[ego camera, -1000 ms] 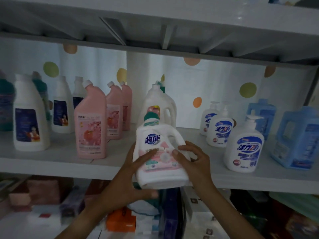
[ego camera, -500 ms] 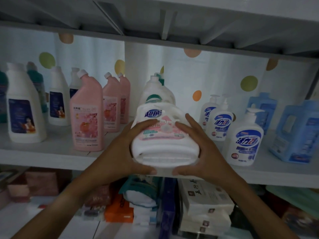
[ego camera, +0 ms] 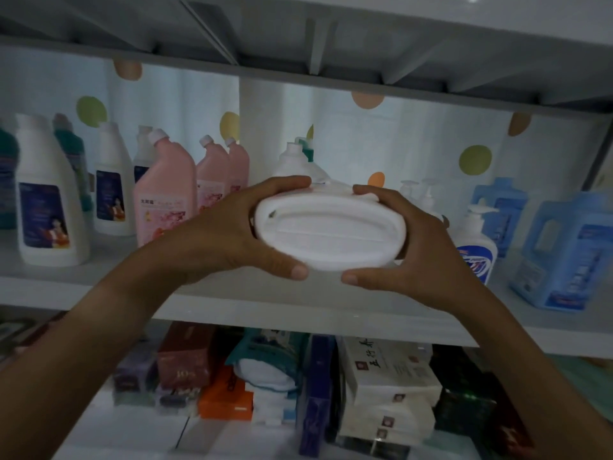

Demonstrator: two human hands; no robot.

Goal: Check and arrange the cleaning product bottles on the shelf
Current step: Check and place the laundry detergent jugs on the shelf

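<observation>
Tipped base-forward at frame centre, a white bottle [ego camera: 330, 232] is gripped at its ends by the left hand [ego camera: 232, 234] and right hand [ego camera: 411, 247]. It is held above the shelf [ego camera: 232, 313], between pink bottles [ego camera: 166, 200] at left and a pump bottle [ego camera: 476, 247] at right.

Jug [ego camera: 330, 232] above shelf [ego camera: 232, 293], between hands, bottles left [ego camera: 164, 194] and right [ego camera: 560, 250].

We hold a white detergent bottle [ego camera: 330, 232] tipped back, its oval base facing us, above the shelf [ego camera: 232, 300]. Our left hand [ego camera: 229, 234] grips its left side, thumb under the base; our right hand [ego camera: 421, 247] grips the right side. Pink bottles [ego camera: 164, 194] stand behind on the left, blue jugs [ego camera: 564, 250] on the right, and a pump bottle [ego camera: 476, 247] just beside our right hand.
</observation>
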